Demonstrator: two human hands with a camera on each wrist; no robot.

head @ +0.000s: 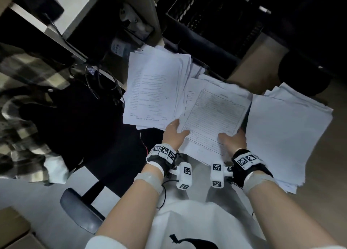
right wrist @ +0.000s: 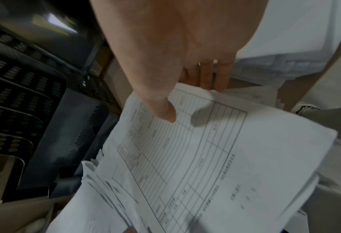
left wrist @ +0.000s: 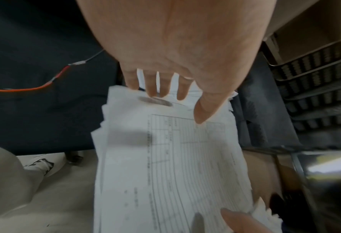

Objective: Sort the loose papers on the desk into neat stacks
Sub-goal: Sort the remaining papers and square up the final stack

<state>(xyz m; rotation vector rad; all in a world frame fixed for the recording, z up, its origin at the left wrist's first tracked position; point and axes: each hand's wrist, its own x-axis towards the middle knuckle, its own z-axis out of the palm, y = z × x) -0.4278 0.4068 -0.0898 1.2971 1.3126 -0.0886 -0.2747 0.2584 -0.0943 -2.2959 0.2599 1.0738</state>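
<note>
I hold a bundle of printed form sheets (head: pixel 214 113) between both hands, lifted in front of me. My left hand (head: pixel 175 133) grips its left edge, thumb on top and fingers underneath. My right hand (head: pixel 233 137) grips the right edge the same way. In the left wrist view the thumb (left wrist: pixel 203 110) presses on the top form (left wrist: pixel 175 165). The right wrist view shows the other thumb (right wrist: pixel 165 110) on the ruled sheet (right wrist: pixel 205 149). A stack of text pages (head: pixel 154 89) lies to the left. A stack of blank-faced sheets (head: pixel 285 132) lies to the right.
A black mesh tray rack (head: pixel 216 18) stands beyond the papers. A dark office chair (head: pixel 84 121) with a plaid garment (head: pixel 20 98) is on the left, cables (head: pixel 97 83) hanging near it. Brown cardboard (head: pixel 257 61) sits at the back right.
</note>
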